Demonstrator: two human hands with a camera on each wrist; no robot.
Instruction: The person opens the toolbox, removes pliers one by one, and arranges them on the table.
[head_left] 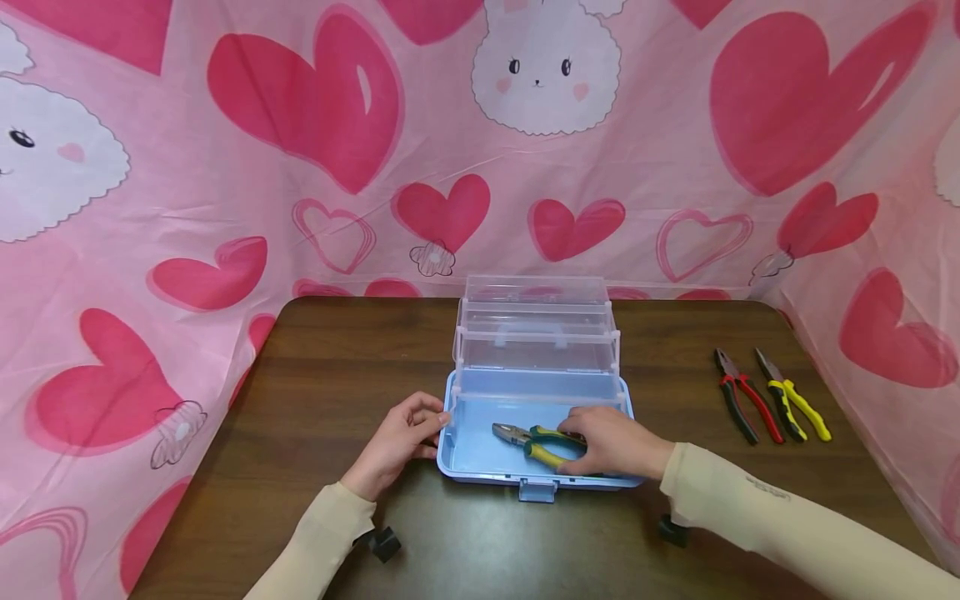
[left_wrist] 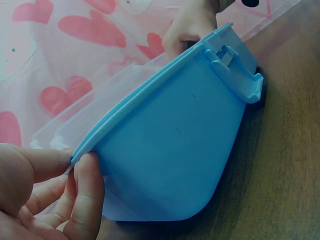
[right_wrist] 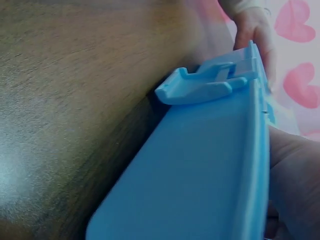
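Observation:
A light-blue toolbox [head_left: 480,450] stands open on the table, its clear tiered trays [head_left: 536,350] folded up toward the back. My left hand [head_left: 401,437] pinches the box's left rim between thumb and fingers; the left wrist view shows this grip on the blue wall [left_wrist: 155,135] up close. Inside the box, my right hand [head_left: 611,442] grips the handles of green-and-yellow combination pliers [head_left: 546,454], whose jaws point left over the box floor. In the right wrist view the box wall [right_wrist: 200,165] hides the pliers and most of the right hand [right_wrist: 295,175].
On the table's right side lie red-and-black pliers [head_left: 741,392] and yellow-and-black long-nose pliers [head_left: 791,396], side by side. An unfastened blue latch [head_left: 537,490] juts from the box front. Behind the wooden table [head_left: 360,350] hangs a pink heart-patterned cloth [head_left: 465,150].

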